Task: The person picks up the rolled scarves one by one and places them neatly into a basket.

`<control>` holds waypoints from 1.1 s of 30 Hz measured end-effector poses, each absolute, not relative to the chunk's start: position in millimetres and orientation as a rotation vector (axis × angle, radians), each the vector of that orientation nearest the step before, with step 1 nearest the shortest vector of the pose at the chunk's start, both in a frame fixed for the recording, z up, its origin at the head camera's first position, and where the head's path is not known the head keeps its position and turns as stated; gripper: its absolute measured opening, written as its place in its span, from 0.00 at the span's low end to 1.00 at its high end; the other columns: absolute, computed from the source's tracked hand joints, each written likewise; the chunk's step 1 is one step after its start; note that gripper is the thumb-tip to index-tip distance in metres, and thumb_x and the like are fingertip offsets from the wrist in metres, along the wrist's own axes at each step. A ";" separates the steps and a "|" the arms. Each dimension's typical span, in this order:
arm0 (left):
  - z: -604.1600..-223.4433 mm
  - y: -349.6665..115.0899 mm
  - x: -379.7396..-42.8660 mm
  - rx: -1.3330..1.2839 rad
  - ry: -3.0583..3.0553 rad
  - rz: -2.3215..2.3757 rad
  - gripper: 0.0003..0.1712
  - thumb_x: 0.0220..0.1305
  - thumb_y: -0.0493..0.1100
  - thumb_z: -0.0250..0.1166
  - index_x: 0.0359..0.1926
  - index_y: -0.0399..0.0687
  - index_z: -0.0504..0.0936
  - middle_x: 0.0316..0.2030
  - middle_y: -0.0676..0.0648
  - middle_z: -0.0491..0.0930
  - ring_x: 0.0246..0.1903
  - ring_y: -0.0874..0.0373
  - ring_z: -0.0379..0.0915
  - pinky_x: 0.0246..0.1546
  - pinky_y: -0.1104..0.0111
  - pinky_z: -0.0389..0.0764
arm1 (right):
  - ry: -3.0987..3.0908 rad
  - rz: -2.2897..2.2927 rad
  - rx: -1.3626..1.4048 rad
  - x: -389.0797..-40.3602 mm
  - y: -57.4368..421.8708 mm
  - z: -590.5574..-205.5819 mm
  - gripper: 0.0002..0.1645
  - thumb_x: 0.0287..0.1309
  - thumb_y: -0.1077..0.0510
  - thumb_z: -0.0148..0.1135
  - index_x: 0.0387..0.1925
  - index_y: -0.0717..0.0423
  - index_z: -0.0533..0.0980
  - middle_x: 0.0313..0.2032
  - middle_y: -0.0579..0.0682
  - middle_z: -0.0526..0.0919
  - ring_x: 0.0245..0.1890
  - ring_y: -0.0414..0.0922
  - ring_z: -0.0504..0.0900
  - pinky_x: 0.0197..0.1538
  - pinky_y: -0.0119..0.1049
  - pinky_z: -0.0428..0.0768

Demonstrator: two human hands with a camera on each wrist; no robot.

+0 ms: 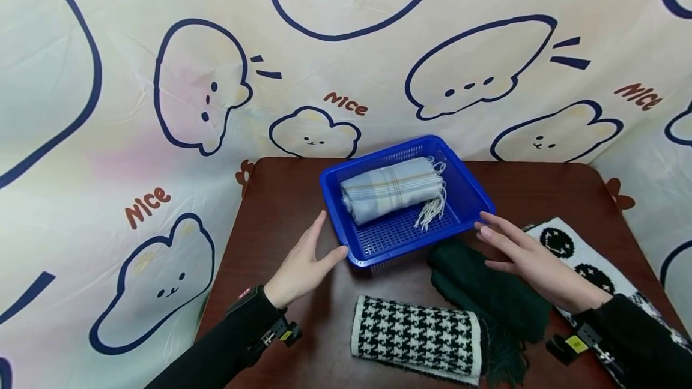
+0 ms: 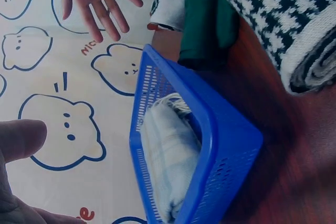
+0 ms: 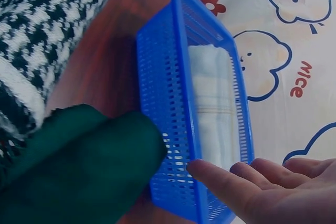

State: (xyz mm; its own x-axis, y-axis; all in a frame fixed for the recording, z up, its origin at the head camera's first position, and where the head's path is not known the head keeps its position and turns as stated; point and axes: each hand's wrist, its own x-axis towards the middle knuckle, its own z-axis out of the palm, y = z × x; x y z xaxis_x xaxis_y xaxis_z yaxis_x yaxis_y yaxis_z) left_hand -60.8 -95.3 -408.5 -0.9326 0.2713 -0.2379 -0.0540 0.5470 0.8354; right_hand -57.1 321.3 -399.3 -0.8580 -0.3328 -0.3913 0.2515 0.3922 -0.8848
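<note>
The left hand (image 1: 304,268) and right hand (image 1: 532,260), fingers outstretched, flank a perforated blue plastic basket (image 1: 336,215) holding a rolled, fringed plaid scarf (image 1: 391,189); a folded dark-green scarf (image 1: 481,287) lies beside the right.

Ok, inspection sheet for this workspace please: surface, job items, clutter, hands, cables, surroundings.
Surface: dark brown table, smooth.
Job items: blue basket upright on the table, pale blue cloth with white fringe folded inside it. Outside: dark green cloth at the basket's near side, contact unclear; houndstooth cloth nearer the person; black-and-white patterned cloth at the right.
Clutter: nothing seen.
Hands: left hand open by the basket's near-left corner, not touching; right hand open, fingertips at the basket's right corner, contact unclear.
Cables: nothing seen.
Surroundings: pale backdrop with cartoon outlines and "Nice" lettering behind the table.
</note>
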 end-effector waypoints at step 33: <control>-447.9 -96.7 -21.4 0.176 2.357 1.299 0.52 0.77 0.62 0.64 0.86 0.44 0.50 0.82 0.32 0.56 0.76 0.33 0.63 0.73 0.38 0.67 | 1.953 -1.529 0.197 0.9 323.4 -438.5 0.45 0.88 0.42 0.40 0.86 0.62 0.35 0.82 0.73 0.43 0.81 0.71 0.45 0.65 0.58 0.82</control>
